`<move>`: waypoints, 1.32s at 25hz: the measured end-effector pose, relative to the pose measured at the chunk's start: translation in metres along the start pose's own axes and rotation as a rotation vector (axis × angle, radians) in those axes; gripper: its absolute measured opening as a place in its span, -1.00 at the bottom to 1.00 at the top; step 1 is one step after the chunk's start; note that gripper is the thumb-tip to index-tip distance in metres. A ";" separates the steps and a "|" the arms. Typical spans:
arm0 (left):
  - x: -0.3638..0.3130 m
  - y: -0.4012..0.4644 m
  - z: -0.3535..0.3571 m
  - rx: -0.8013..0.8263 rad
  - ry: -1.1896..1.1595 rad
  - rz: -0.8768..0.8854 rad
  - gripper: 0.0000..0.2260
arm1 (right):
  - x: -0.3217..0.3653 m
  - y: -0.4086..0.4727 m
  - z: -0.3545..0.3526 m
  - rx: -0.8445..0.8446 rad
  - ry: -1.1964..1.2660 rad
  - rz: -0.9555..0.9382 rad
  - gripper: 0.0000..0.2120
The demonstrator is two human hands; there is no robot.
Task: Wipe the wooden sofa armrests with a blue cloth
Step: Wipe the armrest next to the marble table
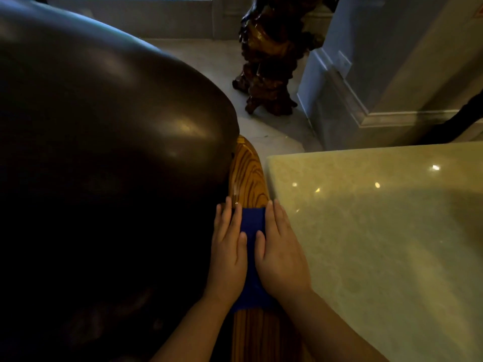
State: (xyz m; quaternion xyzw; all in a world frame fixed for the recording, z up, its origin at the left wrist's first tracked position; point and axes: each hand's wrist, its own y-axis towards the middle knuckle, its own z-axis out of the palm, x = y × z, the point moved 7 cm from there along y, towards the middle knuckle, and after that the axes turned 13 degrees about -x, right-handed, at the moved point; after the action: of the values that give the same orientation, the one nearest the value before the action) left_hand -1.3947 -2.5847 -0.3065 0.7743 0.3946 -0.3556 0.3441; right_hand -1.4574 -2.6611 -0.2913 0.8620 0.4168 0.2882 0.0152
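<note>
Both hands, left [228, 253] and right [281, 253], press blue cloth [252, 226] flat on wooden armrest [248, 176]

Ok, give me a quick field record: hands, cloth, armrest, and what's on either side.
left hand: flat on the cloth, palm down
right hand: flat on the cloth, palm down
blue cloth: draped across the armrest, under both hands
wooden armrest: bare glossy wood beyond the cloth, more bare wood nearer the person
left of armrest: dark sofa cushion
right of armrest: pale stone tabletop
</note>
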 end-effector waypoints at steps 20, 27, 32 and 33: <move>-0.022 0.025 -0.020 0.031 0.337 0.254 -0.60 | 0.002 0.033 -0.028 -0.001 0.043 -0.187 -0.61; -0.032 0.057 -0.003 0.082 0.367 0.172 -0.68 | -0.002 0.059 -0.014 0.001 0.046 -0.066 -0.65; -0.044 0.063 -0.015 0.128 0.503 0.149 -0.77 | -0.001 0.064 -0.025 0.059 0.000 -0.036 -0.75; -0.047 0.061 -0.018 0.149 0.513 0.134 -0.81 | 0.003 0.063 -0.028 0.105 -0.032 -0.055 -0.78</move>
State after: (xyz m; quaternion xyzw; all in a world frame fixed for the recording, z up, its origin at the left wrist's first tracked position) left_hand -1.3580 -2.6145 -0.2436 0.8866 0.3892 -0.1524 0.1980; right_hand -1.4257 -2.7057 -0.2499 0.8544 0.4545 0.2515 -0.0153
